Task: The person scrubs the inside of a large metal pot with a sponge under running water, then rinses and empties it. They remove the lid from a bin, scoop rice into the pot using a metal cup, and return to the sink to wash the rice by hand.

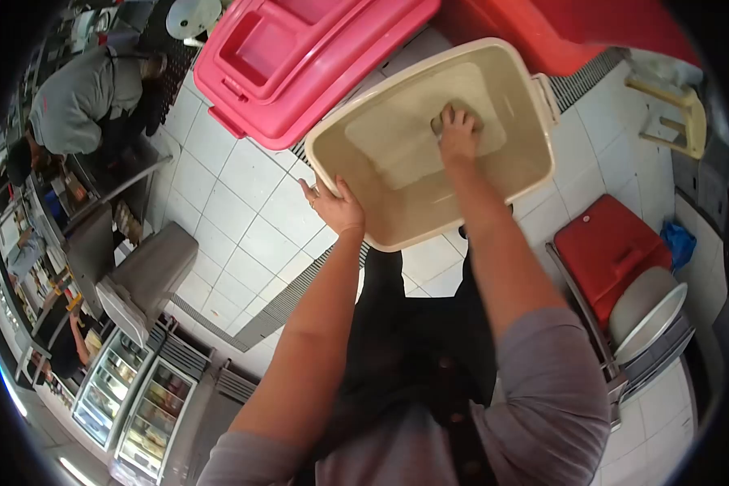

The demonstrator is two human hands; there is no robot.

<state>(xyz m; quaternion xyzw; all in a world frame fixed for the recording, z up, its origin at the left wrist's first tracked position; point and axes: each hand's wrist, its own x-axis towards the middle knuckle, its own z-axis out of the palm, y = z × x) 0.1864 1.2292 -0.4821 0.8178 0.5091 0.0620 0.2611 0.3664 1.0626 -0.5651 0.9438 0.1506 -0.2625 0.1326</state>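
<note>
Head view: right hand (460, 139) holds sponge-like pad (437, 124) in tub (397, 134), left hand (337, 207) grips rim (413, 79).

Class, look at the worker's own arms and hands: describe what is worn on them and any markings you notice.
Both the left hand and right hand are ungloved. The left sleeve and right sleeve are short, plain grey and loose, leaving the forearms bare. The left hand seems to wear a small ring. No watch or marking shows.

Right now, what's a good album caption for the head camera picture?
Left hand against the beige tub, right hand inside it holding a small dark thing, pink lid alongside.
</note>
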